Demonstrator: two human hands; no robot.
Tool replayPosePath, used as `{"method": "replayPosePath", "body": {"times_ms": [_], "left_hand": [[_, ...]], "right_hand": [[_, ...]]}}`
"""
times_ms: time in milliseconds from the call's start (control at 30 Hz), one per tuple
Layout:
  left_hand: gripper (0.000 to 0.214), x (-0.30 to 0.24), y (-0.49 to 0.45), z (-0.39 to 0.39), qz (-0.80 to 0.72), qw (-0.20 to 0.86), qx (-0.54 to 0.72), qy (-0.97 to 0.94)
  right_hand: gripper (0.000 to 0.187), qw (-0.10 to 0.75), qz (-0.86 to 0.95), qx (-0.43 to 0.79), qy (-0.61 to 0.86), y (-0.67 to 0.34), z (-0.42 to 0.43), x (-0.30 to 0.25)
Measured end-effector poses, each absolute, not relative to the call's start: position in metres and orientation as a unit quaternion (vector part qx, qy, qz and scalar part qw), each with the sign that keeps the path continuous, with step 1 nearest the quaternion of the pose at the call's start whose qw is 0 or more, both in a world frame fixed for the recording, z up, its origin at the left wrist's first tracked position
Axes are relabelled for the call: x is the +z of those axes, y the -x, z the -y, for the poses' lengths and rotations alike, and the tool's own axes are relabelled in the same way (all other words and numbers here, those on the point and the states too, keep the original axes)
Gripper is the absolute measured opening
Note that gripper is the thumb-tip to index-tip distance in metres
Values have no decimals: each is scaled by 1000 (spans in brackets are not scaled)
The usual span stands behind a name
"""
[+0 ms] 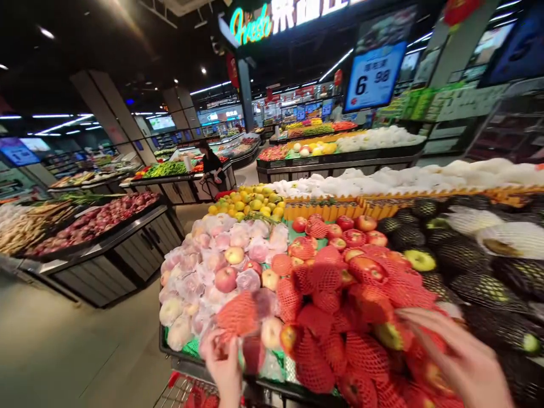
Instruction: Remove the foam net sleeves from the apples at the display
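In my left hand (223, 365), fingers closed, is a red foam net sleeve (237, 314), held above the front edge of the apple bin. Whether fruit sits inside the sleeve I cannot tell. My right hand (461, 354) is slightly blurred, with its fingers apart, over the right side of a heap of red-netted apples (368, 351); its fingertips are close to or touching them. Bare red apples (352, 237) lie behind the heap. Apples in clear wrapping (204, 258) fill the left part, a few unwrapped among them.
A shopping cart (174, 391) stands below the bin's front edge. Dark netted melons (463, 255) lie to the right, yellow mangoes (255, 201) behind. An onion stand (102, 224) is across the aisle (110, 340) on the left. A person (210, 161) is farther back.
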State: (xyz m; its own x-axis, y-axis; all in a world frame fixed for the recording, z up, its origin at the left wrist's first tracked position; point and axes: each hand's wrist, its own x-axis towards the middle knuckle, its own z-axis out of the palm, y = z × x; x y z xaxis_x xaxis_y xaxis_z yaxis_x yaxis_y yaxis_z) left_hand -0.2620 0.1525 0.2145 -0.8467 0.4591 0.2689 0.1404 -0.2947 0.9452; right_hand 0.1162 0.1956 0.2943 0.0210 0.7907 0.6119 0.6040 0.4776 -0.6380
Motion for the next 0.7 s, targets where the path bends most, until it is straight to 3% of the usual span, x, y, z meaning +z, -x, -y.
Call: {"method": "replayPosePath", "body": {"times_ms": [100,233,367,467,567,700], "left_hand": [[30,226,187,-169,-524,220,731,-378],[20,239,108,-177,-397,312,709,-493],[8,247,77,-183,-386,303,666,-562],[11,249,74,-189,-426,295,541,-663],[18,248,70,-192,-441,304,420,-732],[20,246,62,-188,-397,312,385,-772]], "right_hand": [[22,494,745,204,399,-103,-188,288],[26,540,678,330,372,-80,-178,272],[28,621,546,416,377,-86,-176,251],[25,657,482,436,383,-100,-174,242],[22,654,465,456,385,-106,-173,240],[26,607,497,445,430,-108,-176,240]]}}
